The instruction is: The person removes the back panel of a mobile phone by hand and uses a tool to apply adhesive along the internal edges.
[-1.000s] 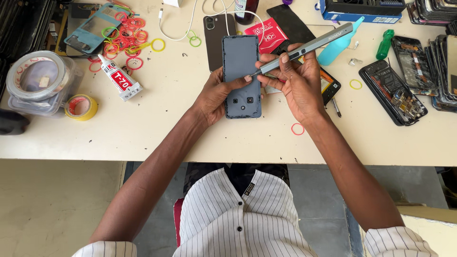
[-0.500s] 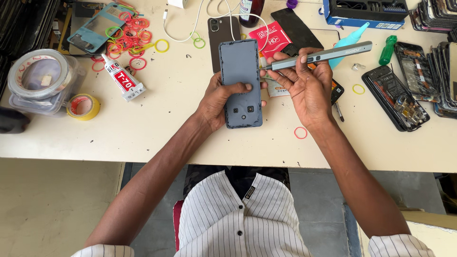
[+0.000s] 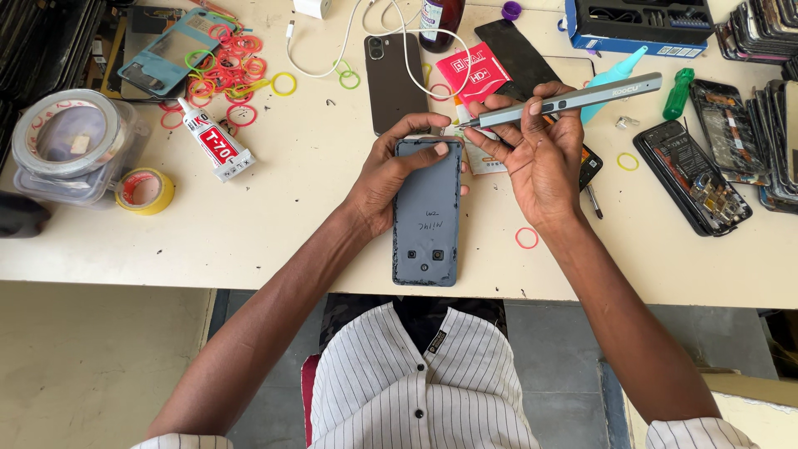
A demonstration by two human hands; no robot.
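My left hand (image 3: 391, 170) grips a dark blue phone (image 3: 426, 218) by its left side and top edge, back panel facing up, camera holes toward me, over the table's front edge. My right hand (image 3: 536, 154) holds a grey pen-shaped electric screwdriver (image 3: 573, 100) level, with its thin tip pointing left at the phone's top right corner. Whether the tip touches the phone I cannot tell. Both forearms reach out from a white striped shirt.
On the cream table (image 3: 316, 199) lie a glue tube (image 3: 214, 140), tape rolls (image 3: 145, 191), several coloured rubber bands (image 3: 229, 71), a brown phone (image 3: 395, 79), a white cable (image 3: 366, 33), a red packet (image 3: 472, 73), an opened phone (image 3: 690, 175), stacked phones (image 3: 769, 50) and a blue tool case (image 3: 640, 25).
The phone has come down toward me over the table's front edge. My right hand has shifted the screwdriver so its tip now points at the phone's top right corner.
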